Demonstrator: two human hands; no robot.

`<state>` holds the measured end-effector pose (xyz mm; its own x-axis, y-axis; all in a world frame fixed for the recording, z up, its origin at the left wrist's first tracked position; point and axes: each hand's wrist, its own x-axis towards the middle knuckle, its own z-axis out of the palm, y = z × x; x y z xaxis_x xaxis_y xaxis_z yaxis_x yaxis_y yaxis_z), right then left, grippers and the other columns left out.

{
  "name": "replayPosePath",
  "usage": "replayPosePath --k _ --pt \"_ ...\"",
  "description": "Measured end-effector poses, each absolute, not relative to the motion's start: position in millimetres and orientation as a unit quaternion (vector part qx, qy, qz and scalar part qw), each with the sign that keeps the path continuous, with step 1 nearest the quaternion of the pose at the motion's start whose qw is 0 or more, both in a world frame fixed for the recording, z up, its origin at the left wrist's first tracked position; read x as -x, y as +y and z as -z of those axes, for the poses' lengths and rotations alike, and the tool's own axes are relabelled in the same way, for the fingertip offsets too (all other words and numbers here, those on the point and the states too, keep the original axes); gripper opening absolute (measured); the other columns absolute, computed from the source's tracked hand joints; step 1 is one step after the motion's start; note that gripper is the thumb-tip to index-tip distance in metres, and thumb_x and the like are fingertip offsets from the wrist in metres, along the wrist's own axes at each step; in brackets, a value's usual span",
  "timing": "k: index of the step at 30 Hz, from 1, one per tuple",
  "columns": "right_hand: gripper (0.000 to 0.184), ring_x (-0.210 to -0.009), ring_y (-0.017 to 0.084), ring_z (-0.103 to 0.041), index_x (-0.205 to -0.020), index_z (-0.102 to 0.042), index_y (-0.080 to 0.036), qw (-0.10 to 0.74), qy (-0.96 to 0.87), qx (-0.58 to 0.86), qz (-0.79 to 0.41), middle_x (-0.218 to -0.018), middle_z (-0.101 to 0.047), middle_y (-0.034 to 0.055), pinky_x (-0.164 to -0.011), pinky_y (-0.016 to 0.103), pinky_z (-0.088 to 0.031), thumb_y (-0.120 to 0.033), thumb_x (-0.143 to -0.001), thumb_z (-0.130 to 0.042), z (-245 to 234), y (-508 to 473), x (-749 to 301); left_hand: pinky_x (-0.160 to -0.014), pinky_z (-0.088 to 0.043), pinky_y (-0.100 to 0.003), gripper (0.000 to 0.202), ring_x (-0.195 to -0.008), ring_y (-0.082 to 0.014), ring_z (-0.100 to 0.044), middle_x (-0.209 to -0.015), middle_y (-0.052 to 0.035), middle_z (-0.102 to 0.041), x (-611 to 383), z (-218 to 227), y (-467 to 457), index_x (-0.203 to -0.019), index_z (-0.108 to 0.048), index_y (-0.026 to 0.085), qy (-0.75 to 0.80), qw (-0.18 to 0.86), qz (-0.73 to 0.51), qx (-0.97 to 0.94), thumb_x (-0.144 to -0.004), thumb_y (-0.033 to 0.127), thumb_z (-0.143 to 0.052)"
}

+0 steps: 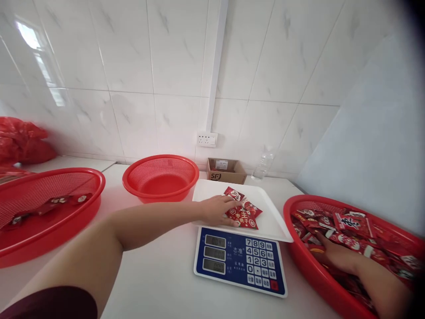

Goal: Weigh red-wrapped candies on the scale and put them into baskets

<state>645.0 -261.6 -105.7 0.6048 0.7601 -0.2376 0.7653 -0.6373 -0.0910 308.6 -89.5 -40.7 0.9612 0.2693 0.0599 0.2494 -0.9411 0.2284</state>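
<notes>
My left hand (215,212) reaches across to the scale's white tray (272,212), its fingers and thumb closed on the left side of a small pile of red snack packets (244,215). The packets overlap one another on the tray. Below the tray is the blue keypad panel of the digital scale (239,261), with three small displays whose digits are faint. My right hand (332,252) is inside the right red basket (315,274), among many red packets (353,223). Its fingers look apart, with the tips partly hidden by the packets.
An upright red basket (161,195) stands behind my left forearm. Another red basket (96,199) at the left holds several packets (56,204). By the wall are a cardboard box (229,176), a clear plastic bottle (264,164) and red plastic bags (25,141).
</notes>
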Motion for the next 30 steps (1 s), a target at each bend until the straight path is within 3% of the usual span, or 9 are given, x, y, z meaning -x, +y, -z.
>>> replayPosePath --k 3,6,11,20,23,26,28,30 --pt "0.099 -0.107 0.030 -0.059 -0.143 -0.021 -0.003 0.026 0.425 -0.885 0.187 -0.118 -0.060 0.0197 -0.095 0.034 -0.041 -0.052 -0.064 -0.053 94.0 -263.0 -635.0 -0.098 -0.035 -0.040 0.060 -0.121 -0.0289 -0.041 -0.131 -0.0121 -0.047 -327.6 46.8 -88.1 -0.131 -0.043 0.021 0.121 0.040 -0.058 -0.990 -0.085 0.059 -0.037" --pt "0.101 -0.111 0.030 -0.056 -0.144 -0.016 -0.002 0.036 0.420 -0.886 0.194 -0.123 -0.056 0.0209 -0.098 0.035 -0.038 -0.051 -0.063 -0.053 88.0 -263.1 -630.2 -0.089 -0.041 -0.036 0.048 -0.113 -0.0268 -0.047 -0.120 -0.0107 -0.054 -334.6 48.6 -81.6 -0.120 -0.052 0.020 0.132 0.000 -0.070 -0.989 -0.087 0.053 -0.040" --pt "0.100 -0.109 0.029 -0.057 -0.143 -0.016 0.000 0.043 0.425 -0.882 0.197 -0.122 -0.057 0.0209 -0.096 0.034 -0.039 -0.050 -0.064 -0.052 87.4 -262.5 -630.0 -0.070 -0.045 -0.029 0.037 -0.095 -0.0220 -0.058 -0.110 -0.0060 -0.059 -331.0 43.4 -79.4 -0.106 -0.056 0.023 0.198 0.079 -0.080 -0.974 -0.084 0.051 -0.048" --pt "0.095 -0.114 0.030 -0.053 -0.144 -0.009 0.002 0.070 0.421 -0.882 0.198 -0.124 -0.055 0.0215 -0.098 0.035 -0.036 -0.050 -0.073 -0.044 79.5 -263.1 -620.5 -0.066 -0.044 -0.024 0.020 -0.078 -0.0161 -0.060 -0.089 -0.0010 -0.065 -289.7 14.7 -51.0 -0.087 -0.057 0.022 0.300 0.122 -0.216 -0.921 -0.085 0.040 -0.048" --pt "0.096 -0.113 0.030 -0.054 -0.144 -0.008 0.001 0.069 0.420 -0.881 0.205 -0.125 -0.055 0.0217 -0.098 0.036 -0.037 -0.051 -0.073 -0.045 78.9 -262.6 -619.5 -0.069 -0.044 -0.025 0.024 -0.080 -0.0161 -0.061 -0.090 -0.0005 -0.066 -258.7 2.3 -27.0 -0.091 -0.056 0.023 0.375 0.056 -0.209 -0.901 -0.088 0.041 -0.040" --pt "0.097 -0.115 0.030 -0.053 -0.144 -0.006 0.000 0.069 0.417 -0.882 0.206 -0.127 -0.053 0.0220 -0.098 0.036 -0.036 -0.052 -0.072 -0.045 79.9 -262.1 -620.9 -0.074 -0.045 -0.033 0.033 -0.086 -0.0229 -0.061 -0.094 -0.0060 -0.066 -233.4 -1.7 -7.9 -0.100 -0.057 0.022 0.439 -0.004 -0.168 -0.883 -0.089 0.043 -0.034" --pt "0.097 -0.116 0.030 -0.052 -0.144 -0.007 0.000 0.073 0.416 -0.883 0.206 -0.129 -0.051 0.0217 -0.099 0.037 -0.035 -0.052 -0.072 -0.044 80.6 -261.7 -622.3 -0.084 -0.042 -0.041 0.038 -0.101 -0.0286 -0.057 -0.107 -0.0104 -0.063 -227.9 1.9 -3.6 -0.110 -0.055 0.020 0.440 -0.017 -0.155 -0.884 -0.087 0.045 -0.039" --pt "0.096 -0.116 0.030 -0.052 -0.144 -0.007 0.000 0.074 0.417 -0.882 0.207 -0.129 -0.051 0.0215 -0.099 0.037 -0.035 -0.053 -0.072 -0.043 80.8 -261.4 -623.0 -0.098 -0.033 -0.046 0.048 -0.121 -0.0307 -0.043 -0.128 -0.0118 -0.053 -234.5 8.7 -8.2 -0.123 -0.048 0.021 0.394 -0.018 -0.140 -0.908 -0.085 0.050 -0.041"
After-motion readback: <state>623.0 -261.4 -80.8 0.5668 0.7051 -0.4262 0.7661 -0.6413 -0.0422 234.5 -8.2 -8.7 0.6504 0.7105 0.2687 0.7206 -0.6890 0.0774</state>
